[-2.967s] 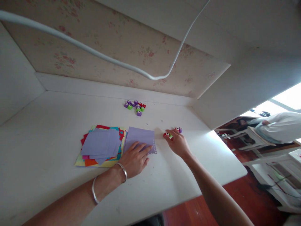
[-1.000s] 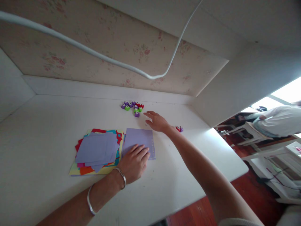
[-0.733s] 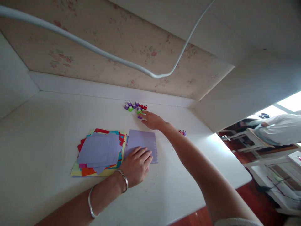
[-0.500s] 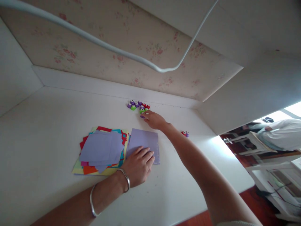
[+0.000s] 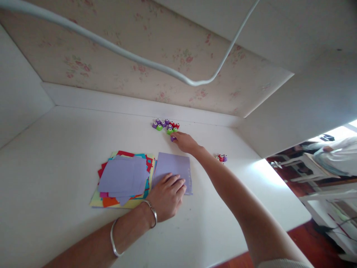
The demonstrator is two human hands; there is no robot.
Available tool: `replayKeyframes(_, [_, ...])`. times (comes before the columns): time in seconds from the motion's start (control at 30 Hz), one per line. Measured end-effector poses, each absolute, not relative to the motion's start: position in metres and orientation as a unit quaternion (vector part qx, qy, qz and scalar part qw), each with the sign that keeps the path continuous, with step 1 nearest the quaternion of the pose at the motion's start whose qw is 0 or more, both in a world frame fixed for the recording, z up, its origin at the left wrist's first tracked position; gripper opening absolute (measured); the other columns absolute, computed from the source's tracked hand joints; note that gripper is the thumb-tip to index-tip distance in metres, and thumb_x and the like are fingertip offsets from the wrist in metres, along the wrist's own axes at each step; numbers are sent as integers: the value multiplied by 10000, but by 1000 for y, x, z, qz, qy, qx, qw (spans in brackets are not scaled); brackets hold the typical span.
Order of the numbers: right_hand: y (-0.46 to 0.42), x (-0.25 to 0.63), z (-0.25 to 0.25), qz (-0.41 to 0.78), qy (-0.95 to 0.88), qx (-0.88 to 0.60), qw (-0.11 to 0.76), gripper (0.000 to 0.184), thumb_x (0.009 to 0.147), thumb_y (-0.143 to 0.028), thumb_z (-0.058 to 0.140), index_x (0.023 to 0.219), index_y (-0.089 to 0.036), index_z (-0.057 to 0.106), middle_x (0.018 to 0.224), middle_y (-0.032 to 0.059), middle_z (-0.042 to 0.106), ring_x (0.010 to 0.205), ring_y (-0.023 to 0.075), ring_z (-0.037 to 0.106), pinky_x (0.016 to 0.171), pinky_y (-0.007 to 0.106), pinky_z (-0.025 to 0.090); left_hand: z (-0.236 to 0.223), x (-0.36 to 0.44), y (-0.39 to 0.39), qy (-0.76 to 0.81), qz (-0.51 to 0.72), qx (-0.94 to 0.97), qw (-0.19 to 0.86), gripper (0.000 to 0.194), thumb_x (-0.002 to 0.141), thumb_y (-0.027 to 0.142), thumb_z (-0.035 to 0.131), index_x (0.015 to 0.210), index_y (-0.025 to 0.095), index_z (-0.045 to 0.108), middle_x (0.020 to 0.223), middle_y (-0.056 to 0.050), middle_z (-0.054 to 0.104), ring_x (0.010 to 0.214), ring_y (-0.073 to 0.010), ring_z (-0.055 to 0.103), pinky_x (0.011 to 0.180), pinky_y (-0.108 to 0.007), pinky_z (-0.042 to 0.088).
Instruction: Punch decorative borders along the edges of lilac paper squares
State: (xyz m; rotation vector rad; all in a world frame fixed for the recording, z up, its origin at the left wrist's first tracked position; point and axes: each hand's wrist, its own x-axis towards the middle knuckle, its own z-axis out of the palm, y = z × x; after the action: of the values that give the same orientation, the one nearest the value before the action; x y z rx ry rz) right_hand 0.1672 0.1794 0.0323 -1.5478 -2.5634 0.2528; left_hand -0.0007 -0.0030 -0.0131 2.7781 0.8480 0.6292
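My left hand (image 5: 167, 193) lies flat, fingers stretched out, on a purple paper sheet (image 5: 174, 163) with a row of small pale marks along its right side. Farther back, my right hand (image 5: 185, 142) pinches a small purple craft punch (image 5: 173, 139), partly hidden by its fingers. Just behind it on the table stands a cluster of small purple, red and green craft punches (image 5: 163, 124) with pale round tops. Left of the sheet is a loose stack of coloured papers (image 5: 122, 175), purple on top, with red, blue, orange and yellow edges showing.
Several more red and purple punches (image 5: 221, 158) stand to the right, partly behind my right forearm. A white cable (image 5: 134, 57) hangs across the upper view. White panels and a flowered wall bound the white table (image 5: 69, 156). A person in white (image 5: 338, 154) is at far right.
My right fingers, earlier reaching over the purple punch, are now closed around it. My left hand stays on the purple sheet. The whole view has shifted slightly.
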Motion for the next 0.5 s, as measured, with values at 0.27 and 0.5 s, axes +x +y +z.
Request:
replayKeyframes(0.27, [160,190,27,221,-773,-552,220,516,878,-239,615,1364,-261,445,1144,50,708,963,177,690,844,317,536,-5,-3,-5,338,198,918,62,379,936,319,520,1285,180,563,1458,-122,476,1397,-302,347,1159,-532,236])
replayKeyframes(0.5, [93,219,21,394,-620,-538,412,482,798,-371,700,1228,-234,530,1114,91,681,955,201,695,855,371,560,-4,-2,-6,391,184,900,51,431,965,434,458,1300,185,563,1388,-140,529,1327,-351,421,1128,-604,240])
